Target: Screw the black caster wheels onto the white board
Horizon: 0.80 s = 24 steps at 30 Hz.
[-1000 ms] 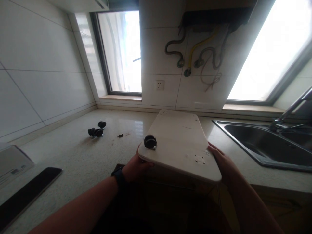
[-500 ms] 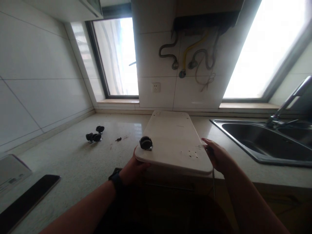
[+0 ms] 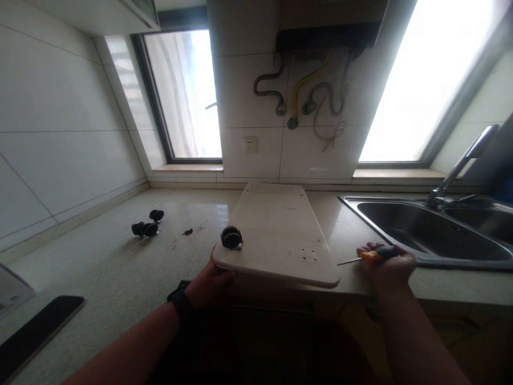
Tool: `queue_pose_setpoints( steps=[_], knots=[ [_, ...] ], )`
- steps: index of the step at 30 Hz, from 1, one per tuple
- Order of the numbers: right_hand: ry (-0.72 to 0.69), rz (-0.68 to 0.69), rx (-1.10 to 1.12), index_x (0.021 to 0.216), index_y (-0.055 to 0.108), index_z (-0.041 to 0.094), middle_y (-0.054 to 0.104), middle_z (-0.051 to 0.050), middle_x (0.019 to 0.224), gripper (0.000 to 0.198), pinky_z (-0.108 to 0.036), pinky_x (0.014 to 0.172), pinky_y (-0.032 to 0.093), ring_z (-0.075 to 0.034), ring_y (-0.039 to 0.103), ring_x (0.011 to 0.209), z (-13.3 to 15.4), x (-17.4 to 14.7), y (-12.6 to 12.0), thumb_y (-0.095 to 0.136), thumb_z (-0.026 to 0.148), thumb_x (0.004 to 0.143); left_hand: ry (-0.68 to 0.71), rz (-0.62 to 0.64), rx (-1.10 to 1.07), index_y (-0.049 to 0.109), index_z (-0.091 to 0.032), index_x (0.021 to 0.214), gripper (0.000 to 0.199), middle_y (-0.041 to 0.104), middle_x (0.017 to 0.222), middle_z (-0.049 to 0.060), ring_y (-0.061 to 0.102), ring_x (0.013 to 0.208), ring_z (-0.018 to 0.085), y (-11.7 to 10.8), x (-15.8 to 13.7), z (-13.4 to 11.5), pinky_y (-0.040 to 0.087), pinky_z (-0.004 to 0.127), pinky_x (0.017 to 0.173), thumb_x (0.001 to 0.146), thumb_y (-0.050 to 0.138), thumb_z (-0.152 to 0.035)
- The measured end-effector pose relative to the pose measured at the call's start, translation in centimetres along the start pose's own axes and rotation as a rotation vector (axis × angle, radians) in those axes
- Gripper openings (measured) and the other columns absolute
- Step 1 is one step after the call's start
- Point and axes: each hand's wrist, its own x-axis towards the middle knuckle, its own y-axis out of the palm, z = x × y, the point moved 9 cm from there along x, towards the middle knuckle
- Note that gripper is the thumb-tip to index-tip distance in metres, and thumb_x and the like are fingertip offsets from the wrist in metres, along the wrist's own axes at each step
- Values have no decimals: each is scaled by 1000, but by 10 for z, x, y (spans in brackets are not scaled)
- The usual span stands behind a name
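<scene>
A pale board (image 3: 276,230) with rounded corners lies on the counter, its near end over the front edge. One black caster wheel (image 3: 231,237) stands on its near left corner; small holes show near the right corner. My left hand (image 3: 212,280) grips the board at that left corner, thumb along the edge and fingers hidden beneath. Off the board's right side, my right hand (image 3: 390,262) is closed round an orange and black screwdriver (image 3: 371,255), palm up, its shaft pointing left towards the board. Several loose casters (image 3: 145,229) sit on the counter to the left.
A small dark pile of bits (image 3: 187,232), perhaps screws, lies between the casters and the board. At the lower left are a black phone-like slab (image 3: 44,334) and a white box (image 3: 14,289). A steel sink (image 3: 401,224) with a faucet (image 3: 444,192) is at the right.
My right hand has left the board's right edge and moved right, turning palm up with the screwdriver now showing. My left hand keeps its hold. The view has shifted slightly.
</scene>
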Motion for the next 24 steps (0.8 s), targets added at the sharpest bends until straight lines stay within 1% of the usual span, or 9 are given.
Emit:
queue_pose_setpoints(
  steps=[2,4,7,9,12,16,19,22,24],
  knots=[
    [29,-48,91,74,43,24,45,-2,71,19,-30,49,48,-16,53,58,-3,0,-5,36,38,85,-18,-9,1,48,-21,140,77,65,126,15,66,109,32,0,-1,1,56,47,90,73,79,-42],
    [51,-70,134,77,45,24,46,-1,72,18,-26,46,44,-14,53,56,-5,0,-6,37,37,87,-33,-12,10,52,-19,135,73,65,126,16,65,110,33,0,-1,0,56,48,91,72,79,-43],
    [69,-74,161,79,50,22,47,0,72,20,-21,40,35,-11,51,54,-7,0,-4,41,37,88,-5,-39,45,55,-17,130,68,65,126,17,62,116,35,-2,-2,-6,53,49,98,71,79,-43],
    [67,-87,168,81,51,22,48,0,73,21,-20,42,37,-11,52,55,-7,-1,-5,40,37,90,8,-54,63,53,-18,132,70,66,125,16,62,117,35,-3,-3,-9,51,50,101,71,79,-42],
    [58,-96,173,81,52,22,50,0,71,28,-22,50,47,-11,54,56,-5,-3,-6,36,38,96,-24,-34,54,43,-19,142,81,66,123,16,66,110,34,-2,-4,-8,55,51,95,73,79,-40],
    [58,-66,163,79,56,20,47,1,65,40,-25,62,55,-11,53,55,-5,-4,-3,31,41,101,-5,50,-35,31,-21,149,92,60,133,18,64,113,32,1,-1,-6,57,47,91,74,81,-37],
    [88,-48,107,83,62,19,56,-2,70,44,-28,69,58,-12,59,60,-8,-7,0,32,43,103,21,180,-61,26,-25,153,98,56,139,17,62,117,31,3,2,-9,58,44,89,73,83,-31],
    [97,-8,38,93,65,20,65,-5,81,38,-32,71,60,-15,66,69,-10,-13,6,37,42,103,88,276,53,28,-25,154,94,56,140,15,63,116,27,-6,6,-19,57,40,90,75,80,-24],
    [100,40,-17,97,66,21,70,-7,88,30,-34,69,61,-17,69,75,-11,-18,12,43,39,101,111,304,193,34,-22,153,83,61,134,15,67,106,24,-21,12,-23,58,36,84,80,73,-24]
  ],
)
